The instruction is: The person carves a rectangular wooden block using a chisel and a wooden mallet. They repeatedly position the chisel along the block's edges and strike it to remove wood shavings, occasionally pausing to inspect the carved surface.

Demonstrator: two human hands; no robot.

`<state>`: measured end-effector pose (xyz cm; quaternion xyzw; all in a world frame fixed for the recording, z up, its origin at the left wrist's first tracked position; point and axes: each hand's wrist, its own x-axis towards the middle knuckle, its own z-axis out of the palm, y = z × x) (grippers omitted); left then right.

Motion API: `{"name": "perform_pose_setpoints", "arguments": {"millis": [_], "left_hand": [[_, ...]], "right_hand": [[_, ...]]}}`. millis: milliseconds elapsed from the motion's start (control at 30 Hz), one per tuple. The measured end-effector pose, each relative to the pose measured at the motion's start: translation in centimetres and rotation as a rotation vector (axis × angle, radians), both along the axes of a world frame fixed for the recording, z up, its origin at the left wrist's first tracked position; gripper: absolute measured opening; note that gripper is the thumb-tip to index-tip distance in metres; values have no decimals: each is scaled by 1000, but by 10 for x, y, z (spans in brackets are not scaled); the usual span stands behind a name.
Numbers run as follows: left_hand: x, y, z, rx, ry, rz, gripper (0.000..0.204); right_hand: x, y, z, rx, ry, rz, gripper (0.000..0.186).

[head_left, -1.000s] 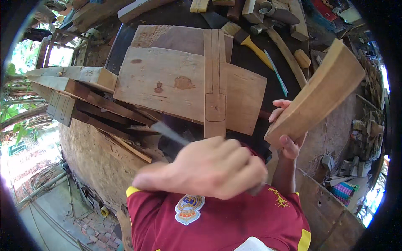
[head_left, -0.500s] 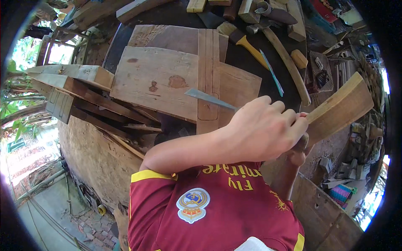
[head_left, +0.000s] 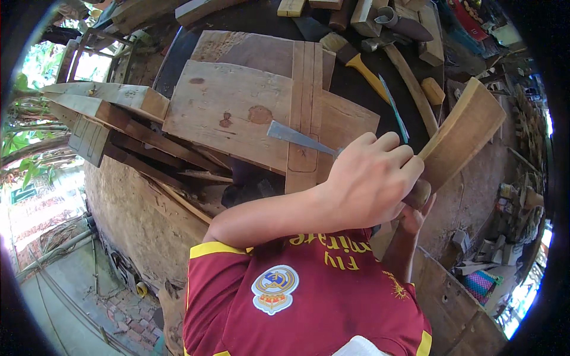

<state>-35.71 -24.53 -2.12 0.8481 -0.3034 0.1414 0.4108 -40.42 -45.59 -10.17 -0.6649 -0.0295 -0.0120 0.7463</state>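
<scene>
A: State the position of the chisel.

B: From where I stand, the chisel [head_left: 300,139] is in the left hand [head_left: 374,178]. Its flat blade projects leftward from the fingers; its wooden handle end [head_left: 419,193] shows below them.

A: Finger state?

B: Left: closed firmly around the handle. Right hand [head_left: 412,221]: curled at the lower end of a curved wooden block [head_left: 464,133]; mostly hidden, so I cannot tell its full grip. The block slants up and rightward from both sets of fingers.

A: Items beyond the blade?

B: The blade crosses over a pencil-marked wooden strip [head_left: 306,89], left of the left fingers. Contact: cannot tell. The strip lies across a knotted wooden board [head_left: 208,113].

A: Outlying items?

B: Above the left fingers: a yellow-handled brush [head_left: 368,74] and, right of it, a hammer [head_left: 412,86]. Far left of the fingers: stacked timbers [head_left: 139,127]. Below them: a maroon shirt [head_left: 338,296].
</scene>
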Motion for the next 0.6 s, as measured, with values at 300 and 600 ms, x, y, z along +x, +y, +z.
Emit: {"name": "perform_pose_setpoints", "arguments": {"millis": [300,600], "left_hand": [[-3,9,-7,115,82,-140,38],[-6,24,-2,-117,-5,-114,44]], "right_hand": [[14,16,-3,49,-49,26,78],[19,27,10,-12,79,113,61]]}}
